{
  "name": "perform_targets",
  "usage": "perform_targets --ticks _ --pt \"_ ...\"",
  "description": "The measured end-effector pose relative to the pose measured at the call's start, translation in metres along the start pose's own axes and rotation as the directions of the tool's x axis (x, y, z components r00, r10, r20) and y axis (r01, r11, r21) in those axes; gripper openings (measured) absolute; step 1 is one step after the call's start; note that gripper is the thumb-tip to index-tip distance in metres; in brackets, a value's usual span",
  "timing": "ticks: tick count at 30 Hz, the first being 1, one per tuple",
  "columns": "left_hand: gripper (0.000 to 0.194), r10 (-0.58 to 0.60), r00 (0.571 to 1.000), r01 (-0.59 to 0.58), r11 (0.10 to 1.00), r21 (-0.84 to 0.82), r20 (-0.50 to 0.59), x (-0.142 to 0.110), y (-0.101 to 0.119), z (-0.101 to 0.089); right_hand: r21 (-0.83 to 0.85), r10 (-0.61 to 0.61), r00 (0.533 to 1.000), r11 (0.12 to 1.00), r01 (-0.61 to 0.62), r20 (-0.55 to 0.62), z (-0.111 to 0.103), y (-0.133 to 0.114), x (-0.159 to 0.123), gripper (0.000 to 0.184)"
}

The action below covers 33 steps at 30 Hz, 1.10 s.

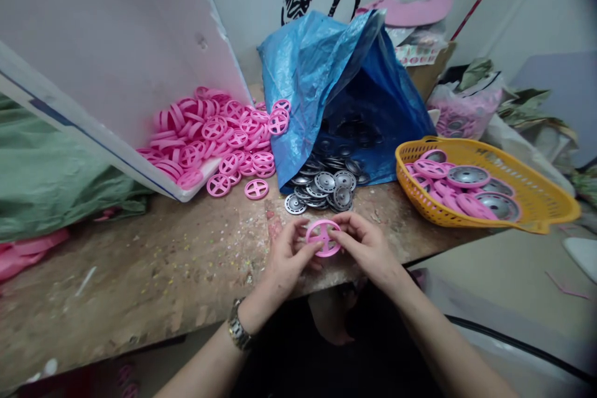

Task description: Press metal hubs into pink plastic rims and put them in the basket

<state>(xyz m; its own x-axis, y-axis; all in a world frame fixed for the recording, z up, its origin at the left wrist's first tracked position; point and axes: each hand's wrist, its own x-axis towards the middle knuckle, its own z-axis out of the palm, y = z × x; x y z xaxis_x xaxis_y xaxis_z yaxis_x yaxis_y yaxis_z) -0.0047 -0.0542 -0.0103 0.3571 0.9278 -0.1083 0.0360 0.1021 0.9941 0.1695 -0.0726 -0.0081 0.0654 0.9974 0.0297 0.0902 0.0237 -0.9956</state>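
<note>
Between both hands, over the table's front edge, is a pink plastic wheel (323, 230) with a spoked centre. My left hand (290, 253) grips its left side, thumb pressed on the face. On the right side my right hand (364, 242) pinches the same wheel, its thumb also on the face. Whether anything sits behind the wheel is hidden. Just beyond the hands lies a heap of silver hubcap-like discs (325, 182), spilling from a blue plastic bag (303, 68). One loose pink wheel (256, 189) lies left of that heap.
A tipped white foam box (116, 31) at the left spills many pink wheels (214, 127) onto the wooden table (186, 267). At the right edge stands a yellow basket (536, 205) with pink wheels bearing silver discs. Green cloth (56, 168) lies far left; a filled clear bag (466, 106) sits behind the basket.
</note>
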Motion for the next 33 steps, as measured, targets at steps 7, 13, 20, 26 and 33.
perform_targets --ticks 7,13,20,26,33 --pt "0.042 -0.181 0.984 0.178 0.971 -0.162 -0.001 0.004 0.002 0.007 -0.631 -0.355 0.923 0.753 0.188 -0.149 -0.017 0.006 0.022 0.04" --pt "0.042 -0.197 0.98 0.194 0.966 -0.172 -0.002 0.001 0.0 0.009 -0.896 -0.394 0.912 0.436 0.077 -0.113 -0.023 0.025 0.047 0.056" --pt "0.044 -0.204 0.979 0.196 0.961 -0.193 -0.02 0.002 -0.001 0.01 -0.903 -0.417 0.904 0.418 0.097 -0.096 -0.021 0.03 0.045 0.042" --pt "0.044 -0.206 0.978 0.197 0.961 -0.196 -0.028 0.003 -0.002 0.009 -0.867 -0.421 0.903 0.478 0.141 -0.085 -0.037 0.037 0.042 0.032" --pt "0.039 -0.202 0.979 0.194 0.962 -0.19 -0.022 0.003 -0.003 0.01 -0.868 -0.453 0.877 0.489 0.092 -0.162 -0.04 0.037 0.041 0.041"
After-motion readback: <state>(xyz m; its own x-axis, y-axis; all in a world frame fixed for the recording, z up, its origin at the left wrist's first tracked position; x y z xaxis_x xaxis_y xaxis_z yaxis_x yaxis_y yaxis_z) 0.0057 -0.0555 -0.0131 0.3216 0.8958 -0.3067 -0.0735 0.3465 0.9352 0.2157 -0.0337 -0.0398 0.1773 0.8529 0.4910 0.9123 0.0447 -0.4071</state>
